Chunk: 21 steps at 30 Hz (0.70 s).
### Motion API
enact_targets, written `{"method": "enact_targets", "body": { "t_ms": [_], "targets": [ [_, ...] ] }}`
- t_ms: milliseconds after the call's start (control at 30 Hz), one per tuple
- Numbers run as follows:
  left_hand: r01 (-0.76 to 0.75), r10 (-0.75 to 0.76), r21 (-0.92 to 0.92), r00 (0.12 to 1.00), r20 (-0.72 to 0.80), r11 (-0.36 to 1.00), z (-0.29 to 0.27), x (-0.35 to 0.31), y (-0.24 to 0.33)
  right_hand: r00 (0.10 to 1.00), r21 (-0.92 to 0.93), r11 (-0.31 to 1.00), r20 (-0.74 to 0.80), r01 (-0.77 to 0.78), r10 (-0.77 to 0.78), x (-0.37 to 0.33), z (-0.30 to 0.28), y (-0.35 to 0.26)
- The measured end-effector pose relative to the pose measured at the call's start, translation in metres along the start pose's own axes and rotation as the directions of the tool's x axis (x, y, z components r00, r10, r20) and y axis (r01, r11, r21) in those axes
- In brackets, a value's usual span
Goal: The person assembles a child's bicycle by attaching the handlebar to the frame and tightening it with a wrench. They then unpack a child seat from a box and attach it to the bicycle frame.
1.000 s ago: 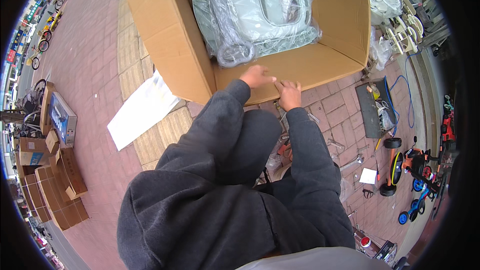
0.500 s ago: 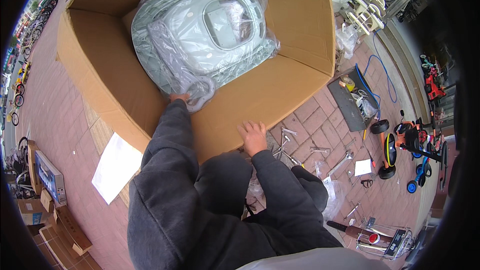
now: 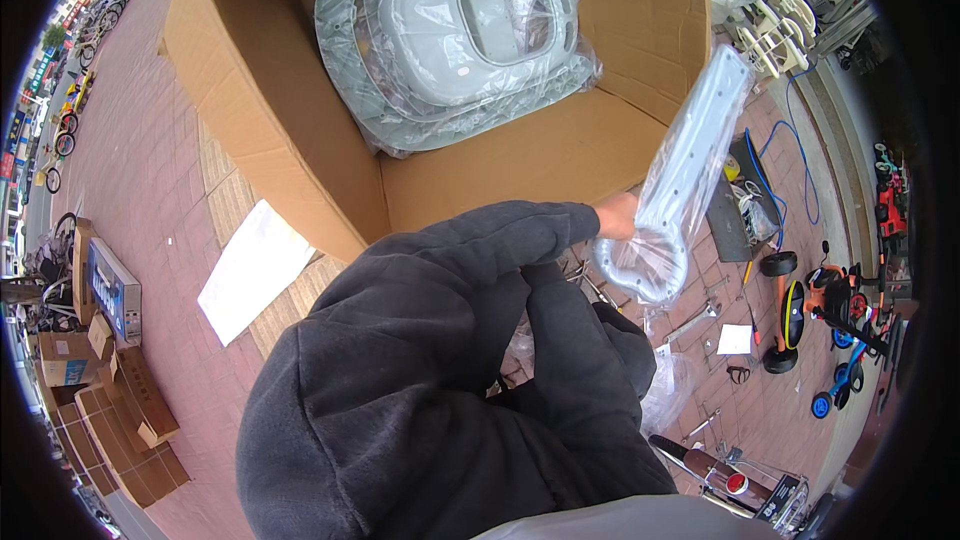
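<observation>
My left hand [image 3: 617, 215] reaches across to the right, past the near right side of a large open cardboard box [image 3: 500, 175]. It is closed on a long grey plastic part with a loop at one end [image 3: 683, 155], wrapped in clear film. The loop hangs lowest, beside my fingers, and the straight end points up and away. Inside the box lies a wide pale grey-green plastic frame [image 3: 440, 35] in clear film, with an opening in its middle. My right hand does not show; my left sleeve crosses in front of the right arm's area.
Right of the box stand a dark tool tray [image 3: 735, 210], loose wrenches [image 3: 700, 320], and an orange ride-on toy [image 3: 785, 310]. A blue hose [image 3: 805, 170] curls beyond. A white sheet [image 3: 255, 270] lies at left, and cardboard cartons [image 3: 125, 420] are stacked farther left.
My left hand has lifted the wrapped grey looped part out of the box and swung it right. My right hand has left the box edge and gone out of sight. The view has shifted.
</observation>
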<state>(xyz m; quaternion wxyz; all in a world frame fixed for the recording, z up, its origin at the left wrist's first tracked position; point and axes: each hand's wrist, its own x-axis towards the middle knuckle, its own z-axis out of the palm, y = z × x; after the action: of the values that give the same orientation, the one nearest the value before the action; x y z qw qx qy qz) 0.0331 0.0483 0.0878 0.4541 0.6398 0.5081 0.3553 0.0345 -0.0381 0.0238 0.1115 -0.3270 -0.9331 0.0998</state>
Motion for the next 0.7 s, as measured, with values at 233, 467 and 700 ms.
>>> {"method": "enact_targets", "body": {
  "t_ms": [233, 467, 700],
  "targets": [
    [-0.315, 0.300, 0.096, 0.944, 0.139, 0.944, 0.049, 0.051, 0.013, 0.994, 0.085, 0.994, -0.085, 0.072, -0.065, 0.001, -0.002, 0.006],
    [0.376, 0.274, 0.539, 0.565, -0.778, 0.754, -0.329, 0.030, -0.080, 0.989, 0.012, 1.000, -0.150, -0.003, 0.005, -0.011, 0.017, 0.002],
    [0.708, 0.275, 0.381, 0.267, -0.924, 0.595, -0.538, -0.065, -0.080, 0.987, 0.009, 0.999, -0.151, -0.051, 0.052, -0.024, 0.022, -0.001]
  ]
}}
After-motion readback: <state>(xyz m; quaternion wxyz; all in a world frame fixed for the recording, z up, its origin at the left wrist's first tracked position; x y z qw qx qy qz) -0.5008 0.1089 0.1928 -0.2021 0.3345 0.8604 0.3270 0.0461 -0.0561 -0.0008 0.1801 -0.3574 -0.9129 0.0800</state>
